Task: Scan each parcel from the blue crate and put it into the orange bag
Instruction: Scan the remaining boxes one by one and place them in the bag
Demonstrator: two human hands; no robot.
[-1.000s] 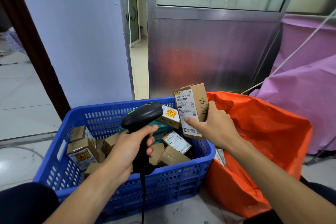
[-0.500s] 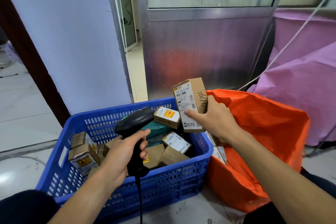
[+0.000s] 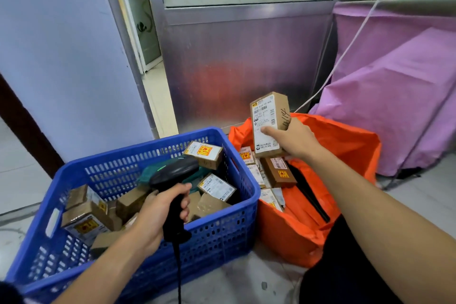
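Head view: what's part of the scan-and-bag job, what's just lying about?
Job:
scanner in left hand
parcel in right hand
blue crate
orange bag

Lying about:
purple cover
metal door

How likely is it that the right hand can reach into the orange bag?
Likely yes: the right hand, gripping a parcel, is above the bag, whose mouth gapes open beneath it.
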